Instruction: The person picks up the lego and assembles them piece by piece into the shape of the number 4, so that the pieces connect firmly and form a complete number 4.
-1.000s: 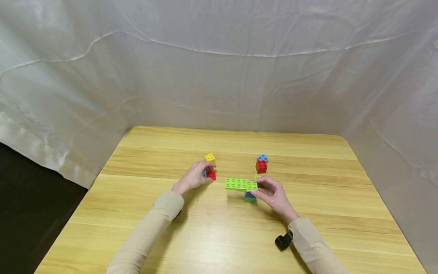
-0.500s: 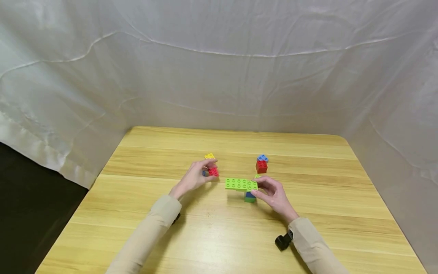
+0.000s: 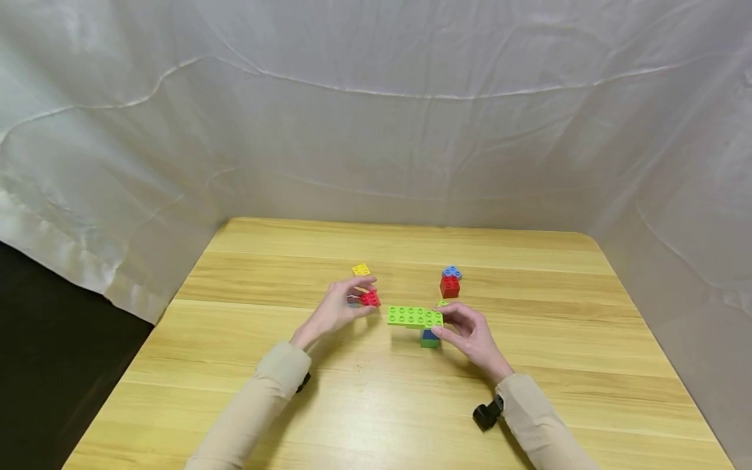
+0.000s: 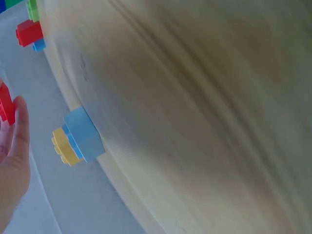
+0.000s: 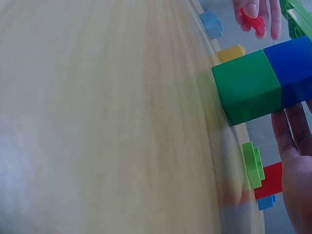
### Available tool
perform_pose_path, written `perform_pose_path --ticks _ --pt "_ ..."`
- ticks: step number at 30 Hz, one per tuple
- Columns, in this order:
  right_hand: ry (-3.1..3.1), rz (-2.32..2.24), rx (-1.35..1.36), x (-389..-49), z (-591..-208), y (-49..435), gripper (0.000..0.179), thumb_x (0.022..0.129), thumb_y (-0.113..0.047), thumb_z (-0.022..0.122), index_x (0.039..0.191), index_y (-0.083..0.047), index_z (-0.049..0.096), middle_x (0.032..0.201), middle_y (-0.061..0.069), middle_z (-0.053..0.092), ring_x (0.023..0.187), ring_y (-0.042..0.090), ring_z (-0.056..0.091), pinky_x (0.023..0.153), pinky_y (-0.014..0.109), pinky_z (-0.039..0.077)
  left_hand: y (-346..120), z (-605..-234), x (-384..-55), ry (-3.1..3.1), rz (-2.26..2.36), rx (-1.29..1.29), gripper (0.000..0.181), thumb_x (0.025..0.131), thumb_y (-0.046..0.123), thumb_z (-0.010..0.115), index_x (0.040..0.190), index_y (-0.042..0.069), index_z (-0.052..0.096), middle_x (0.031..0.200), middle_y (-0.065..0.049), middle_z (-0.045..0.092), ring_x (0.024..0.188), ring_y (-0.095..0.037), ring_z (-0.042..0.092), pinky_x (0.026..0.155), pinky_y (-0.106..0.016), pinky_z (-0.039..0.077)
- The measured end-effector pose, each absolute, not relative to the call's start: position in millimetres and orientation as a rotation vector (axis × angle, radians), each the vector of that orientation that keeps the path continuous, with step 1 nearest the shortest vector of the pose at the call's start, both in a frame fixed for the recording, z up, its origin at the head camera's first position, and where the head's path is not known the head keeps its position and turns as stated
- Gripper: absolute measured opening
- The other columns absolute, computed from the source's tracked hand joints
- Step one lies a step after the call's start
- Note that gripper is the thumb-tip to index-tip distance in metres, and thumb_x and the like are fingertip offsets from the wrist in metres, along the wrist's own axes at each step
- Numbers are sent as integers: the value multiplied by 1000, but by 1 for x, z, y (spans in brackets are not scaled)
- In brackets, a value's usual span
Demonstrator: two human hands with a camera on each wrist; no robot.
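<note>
My left hand point(image 3: 337, 305) pinches a red toy building brick point(image 3: 370, 298) between thumb and fingers, above the table. In the left wrist view this brick shows at the left edge, beyond a blue brick point(image 4: 84, 134) on the table. My right hand point(image 3: 472, 336) grips a stack of building bricks at its right side. A long light-green brick point(image 3: 411, 316) tops it and juts out to the left. Under that sit a blue brick point(image 5: 295, 70) and a green brick point(image 5: 248, 87). Whether the stack touches the table, I cannot tell.
A yellow brick point(image 3: 361, 269) stands behind my left hand. Back right are a red brick point(image 3: 450, 286) and a light-blue brick point(image 3: 452, 271). A small light-green brick point(image 5: 252, 165) lies near them, partly hidden by my right hand in the head view. Pale cloth point(image 3: 411, 143) hangs behind the wooden table point(image 3: 352, 418).
My left hand has lifted the red brick off its place near the blue brick and moved it slightly right, tilting it. My right hand and the stack have stayed put.
</note>
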State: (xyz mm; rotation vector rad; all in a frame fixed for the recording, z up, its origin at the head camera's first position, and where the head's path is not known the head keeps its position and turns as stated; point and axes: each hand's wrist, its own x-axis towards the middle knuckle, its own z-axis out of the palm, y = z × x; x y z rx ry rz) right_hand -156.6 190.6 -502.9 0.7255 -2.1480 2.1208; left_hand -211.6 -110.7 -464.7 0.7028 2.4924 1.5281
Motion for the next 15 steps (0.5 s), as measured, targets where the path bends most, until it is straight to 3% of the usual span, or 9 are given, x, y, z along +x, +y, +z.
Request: perform_pose_path --ticks 7,15 --pt "-2140 2117 724 -158 -504 191 32 87 12 68 116 18 57 113 -10 69 101 6 66 92 17 56 -110 -461 -206 2349 1617 609 46 87 -3 73 131 -6 60 132 -24 62 109 -36 68 90 -29 61" --pt "-2164 2120 705 -157 -504 191 31 87 10 68 116 17 58 113 -10 69 101 6 66 94 18 56 -110 -464 -203 2176 1641 576 47 90 -3 68 135 -7 57 136 -30 59 112 -39 69 93 -33 60"
